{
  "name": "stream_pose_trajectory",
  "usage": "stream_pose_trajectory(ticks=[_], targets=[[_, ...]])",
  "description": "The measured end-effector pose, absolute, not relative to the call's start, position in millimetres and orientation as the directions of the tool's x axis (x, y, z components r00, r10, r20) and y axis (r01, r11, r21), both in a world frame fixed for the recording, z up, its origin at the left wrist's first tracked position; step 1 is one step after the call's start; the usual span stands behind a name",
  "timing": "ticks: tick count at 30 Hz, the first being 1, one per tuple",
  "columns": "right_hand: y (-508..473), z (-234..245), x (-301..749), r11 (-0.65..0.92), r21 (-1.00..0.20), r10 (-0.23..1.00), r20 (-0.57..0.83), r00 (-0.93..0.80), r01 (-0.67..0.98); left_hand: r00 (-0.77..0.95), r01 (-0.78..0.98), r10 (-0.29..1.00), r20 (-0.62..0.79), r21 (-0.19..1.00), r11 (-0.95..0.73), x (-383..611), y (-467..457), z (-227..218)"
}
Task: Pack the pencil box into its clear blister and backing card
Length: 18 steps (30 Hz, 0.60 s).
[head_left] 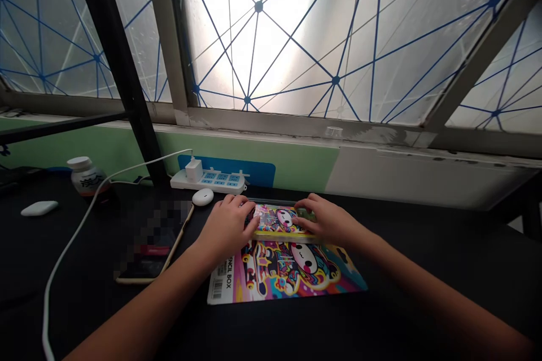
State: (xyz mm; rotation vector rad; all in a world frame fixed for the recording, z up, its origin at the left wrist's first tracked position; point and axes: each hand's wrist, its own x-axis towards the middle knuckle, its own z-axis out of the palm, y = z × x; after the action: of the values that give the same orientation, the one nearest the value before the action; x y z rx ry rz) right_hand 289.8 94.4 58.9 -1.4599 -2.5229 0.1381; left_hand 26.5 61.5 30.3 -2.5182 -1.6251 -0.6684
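Observation:
A colorful pencil box with a cartoon character on its lid and a yellow front edge lies crosswise in front of me. My left hand is closed around its left end, the thumb on the near corner. At the right end my right hand grips it, with thumb and fingers reaching over the lid. Beneath and nearer to me lies a bright printed card in matching artwork, with "PENCIL BOX" and a barcode on its left strip. The fingertips at the box's far side are partly hidden.
Left on the black table lies a tablet-like device, partly blurred, beside a round white case. A power strip with a charger stands by the wall. A white cable runs past a bottle and a white oblong item.

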Motion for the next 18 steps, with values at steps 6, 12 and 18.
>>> stream_pose_trajectory(ticks=[6, 12, 18], targets=[[114, 59, 308, 0.529, -0.264, 0.837, 0.004, -0.547, 0.807, 0.341, 0.879, 0.864, 0.370, 0.200, -0.432, 26, 65, 25], [117, 59, 303, 0.523, -0.223, 0.847, 0.028, -0.530, 0.823, 0.275, 0.861, 0.879, 0.390, 0.306, -0.405, 28, 64, 27], [104, 53, 302, 0.533, -0.152, 0.842, 0.194, -0.503, 0.832, 0.305, 0.816, 0.821, 0.482, 0.313, -0.487, 18, 67, 34]])
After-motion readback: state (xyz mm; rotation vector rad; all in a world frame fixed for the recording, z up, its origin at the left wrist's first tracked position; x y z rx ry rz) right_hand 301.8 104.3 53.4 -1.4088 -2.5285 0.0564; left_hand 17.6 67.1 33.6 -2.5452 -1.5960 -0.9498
